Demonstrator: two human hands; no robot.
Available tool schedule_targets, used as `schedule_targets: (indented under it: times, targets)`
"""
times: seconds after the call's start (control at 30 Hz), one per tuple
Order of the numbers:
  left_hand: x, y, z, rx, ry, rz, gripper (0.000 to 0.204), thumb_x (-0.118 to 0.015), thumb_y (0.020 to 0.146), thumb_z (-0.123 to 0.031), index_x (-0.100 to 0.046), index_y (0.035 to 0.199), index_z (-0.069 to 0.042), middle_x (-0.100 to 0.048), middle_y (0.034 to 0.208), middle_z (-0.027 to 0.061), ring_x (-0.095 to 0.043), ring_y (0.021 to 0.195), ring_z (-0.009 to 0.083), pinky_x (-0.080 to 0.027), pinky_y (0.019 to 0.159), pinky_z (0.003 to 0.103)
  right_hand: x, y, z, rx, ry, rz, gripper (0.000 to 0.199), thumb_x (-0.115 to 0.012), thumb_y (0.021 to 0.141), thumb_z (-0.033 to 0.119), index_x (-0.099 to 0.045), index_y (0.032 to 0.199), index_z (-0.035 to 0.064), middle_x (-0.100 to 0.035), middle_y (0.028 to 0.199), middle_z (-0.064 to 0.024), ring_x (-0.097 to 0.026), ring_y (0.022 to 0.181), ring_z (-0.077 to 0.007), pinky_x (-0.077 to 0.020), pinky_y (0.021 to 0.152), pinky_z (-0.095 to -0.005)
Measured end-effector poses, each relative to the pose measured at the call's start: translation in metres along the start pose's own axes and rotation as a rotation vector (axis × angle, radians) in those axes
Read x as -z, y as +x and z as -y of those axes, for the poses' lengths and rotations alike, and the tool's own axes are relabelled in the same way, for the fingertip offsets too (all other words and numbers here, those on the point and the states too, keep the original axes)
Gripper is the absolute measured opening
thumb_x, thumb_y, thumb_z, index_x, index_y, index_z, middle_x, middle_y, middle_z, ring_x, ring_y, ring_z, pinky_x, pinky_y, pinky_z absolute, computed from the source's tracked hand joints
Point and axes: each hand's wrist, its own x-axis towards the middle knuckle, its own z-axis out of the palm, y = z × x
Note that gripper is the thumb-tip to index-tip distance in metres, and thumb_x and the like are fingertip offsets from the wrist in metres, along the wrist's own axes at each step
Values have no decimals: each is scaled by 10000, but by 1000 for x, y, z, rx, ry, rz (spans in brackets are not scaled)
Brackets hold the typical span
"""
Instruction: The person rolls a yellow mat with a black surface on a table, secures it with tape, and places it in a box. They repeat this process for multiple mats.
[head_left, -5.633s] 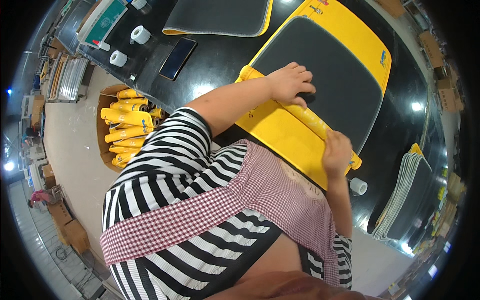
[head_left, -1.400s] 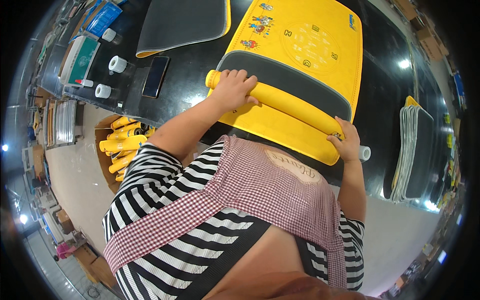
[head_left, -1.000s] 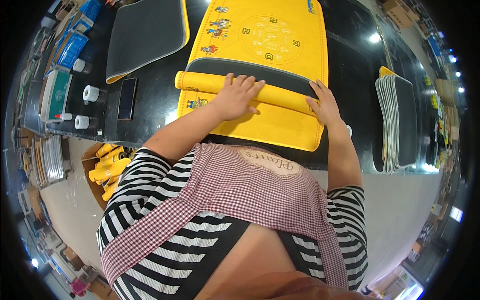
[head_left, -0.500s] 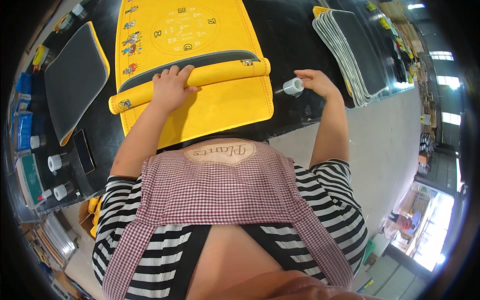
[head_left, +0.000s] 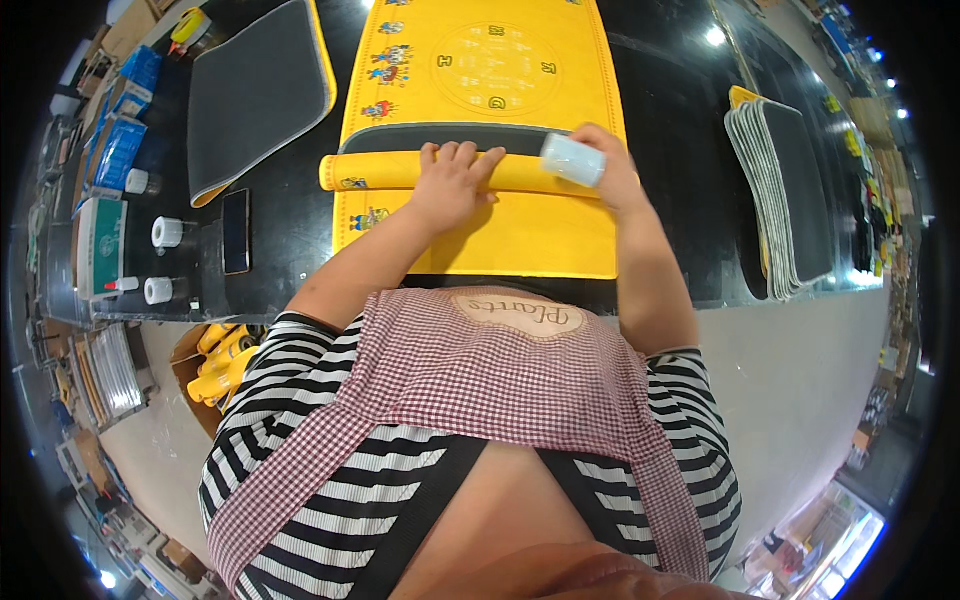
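Note:
A yellow printed mat (head_left: pixel 470 235) with a dark grey underside lies across the black table, partly rolled up. Its rolled part (head_left: pixel 385 171) runs crosswise in front of me. My left hand (head_left: pixel 449 187) rests on that roll, fingers spread over its top. In my right hand (head_left: pixel 617 175) is a wide roll of clear tape (head_left: pixel 573 160), gripped by its side above the right end of the rolled part. The tape hides some of the mat's edge beneath it, and whether it touches the mat I cannot tell.
A grey-backed mat (head_left: pixel 255 95) lies left; a stack of mats (head_left: pixel 775 195) stands right. Near the left edge are a phone (head_left: pixel 236 232), tape rolls (head_left: pixel 167 232) and a green-and-white box (head_left: pixel 101 247). A carton (head_left: pixel 190 370) of yellow rolls sits below the table.
My right hand has lifted the tape roll off the table and brought it left, over the mat's rolled part. My left hand stays on the roll. The view has shifted.

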Motion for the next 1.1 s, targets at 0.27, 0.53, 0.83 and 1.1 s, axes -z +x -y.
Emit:
schedule_targets:
  times: [0.27, 0.53, 0.83, 1.1]
  targets:
    - [22, 6, 7, 133, -738, -143, 628, -820, 860, -260, -569, 1393, -41, -653, 1257, 183, -597, 1219, 371, -429, 1109, 453, -65, 51, -31, 73, 61, 140, 70, -677, 951, 52, -738, 985, 49, -718, 1064, -58, -664, 938, -157, -539, 880, -271]
    - [33, 51, 6, 1, -752, 10, 129, -767, 903, -135, -739, 998, -54, -721, 1092, 123, -658, 965, 314, -523, 903, 384, -66, 45, -31, 191, -103, 153, 352, -807, 823, 204, -729, 1119, 31, -708, 1119, -171, -672, 1053, -325, -517, 896, -400]
    - [-8, 73, 46, 142, -565, 550, 239, -802, 875, -222, -742, 1030, -49, -760, 998, 143, -698, 939, 312, -528, 866, 390, -87, -38, -23, 515, -494, -38, 1206, -845, 778, 471, -163, 1631, -41, -579, 1387, -178, -504, 1348, -366, -283, 1212, -542]
    - [19, 25, 89, 179, -211, 126, 233, -794, 853, -186, -733, 1057, -93, -725, 1066, 125, -681, 1004, 337, -536, 857, 435, -91, -18, -32, 481, -653, 70, 1118, -816, 790, 379, -213, 1620, -64, -648, 1228, -141, -568, 1185, -346, -364, 1123, -503]
